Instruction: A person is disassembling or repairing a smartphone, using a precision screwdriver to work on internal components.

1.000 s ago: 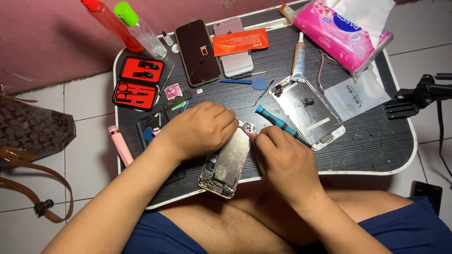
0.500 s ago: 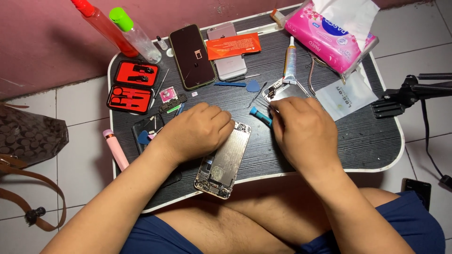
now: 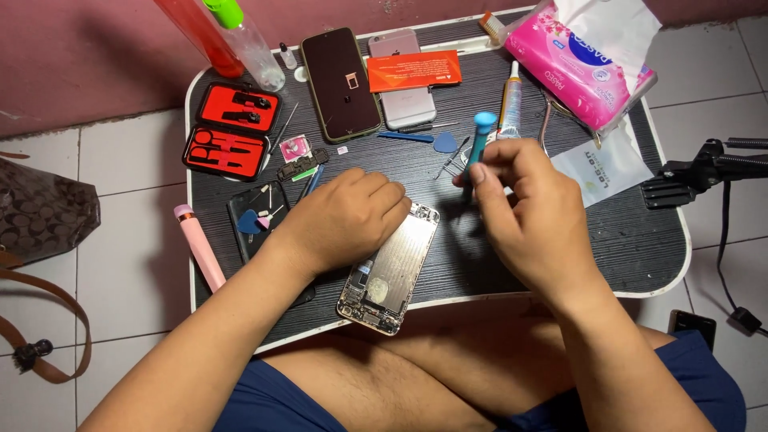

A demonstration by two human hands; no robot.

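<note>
My left hand (image 3: pixel 342 218) rests on the upper end of an opened phone housing (image 3: pixel 390 270) lying on the small dark lap table (image 3: pixel 640 240). The fingers curl over the housing and press it down. My right hand (image 3: pixel 524 210) is raised to the right of it and grips a blue-handled screwdriver (image 3: pixel 478 140), held upright with its cap on top. Tweezers (image 3: pixel 452 158) and a blue pick (image 3: pixel 445 142) lie just left of that hand.
A dark phone (image 3: pixel 341 82), a silver phone (image 3: pixel 404 102) under an orange card (image 3: pixel 414 70), a red tool case (image 3: pixel 233 130), glue tube (image 3: pixel 510 104), pink tissue pack (image 3: pixel 580 56), spray bottles (image 3: pixel 240 36) and a pink pen (image 3: pixel 200 246) surround the work. A black stand (image 3: pixel 704 172) juts in at right.
My right hand has left the housing, picked up the blue screwdriver and lifted it upright. The second phone panel is now hidden behind that hand. The left hand stays on the housing.
</note>
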